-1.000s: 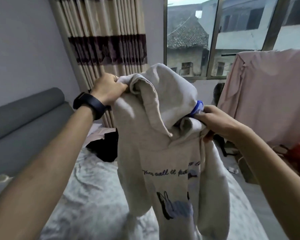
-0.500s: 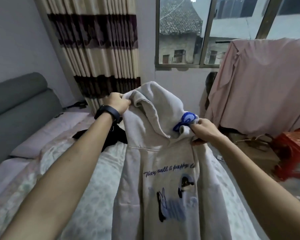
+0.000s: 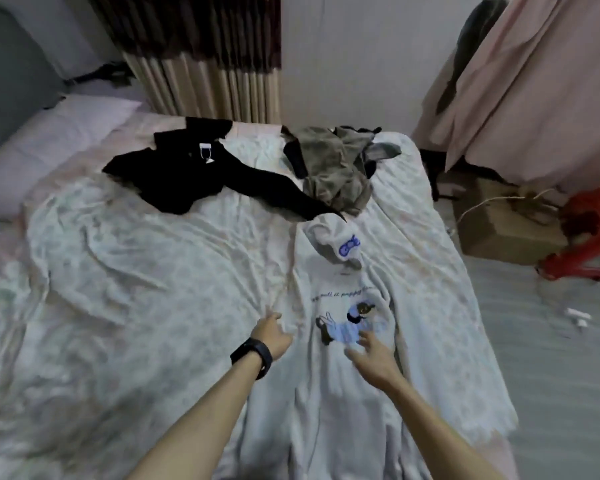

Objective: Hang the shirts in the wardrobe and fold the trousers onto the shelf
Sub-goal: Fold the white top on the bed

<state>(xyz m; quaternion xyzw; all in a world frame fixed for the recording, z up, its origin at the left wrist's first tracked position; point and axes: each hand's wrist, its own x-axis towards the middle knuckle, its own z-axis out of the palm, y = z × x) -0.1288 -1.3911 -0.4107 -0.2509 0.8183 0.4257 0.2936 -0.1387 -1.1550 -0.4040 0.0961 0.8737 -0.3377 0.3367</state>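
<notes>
Hoodie [image 3: 340, 282]: lies flat on bed [image 3: 136, 271], print side up, right of centre frame. Hood end points toward upper frame, hem toward lower edge. The hood is crumpled, with a blue mark on it.

Hands relative to hoodie: both at chest level, 1 either side of the print.
- Left hand [image 3: 272, 336]: at the hoodie's left edge, where it meets the sheet. Fingers extended, nothing held. Cannot tell if it touches the cloth or sits just above it. Watch [image 3: 252, 355] on the wrist.
- Right hand [image 3: 371, 355]: over the lower right of the print, fingers spread, motion-blurred. Nothing gripped; contact cannot be told.
- The 2 hands are apart, with the print between them.

Other items: black garment [image 3: 194, 174] and olive garment [image 3: 333, 168] lie heaped on the bed in upper centre frame, just beyond the hood. Red stool [image 3: 589, 230] on the floor, right edge.
</notes>
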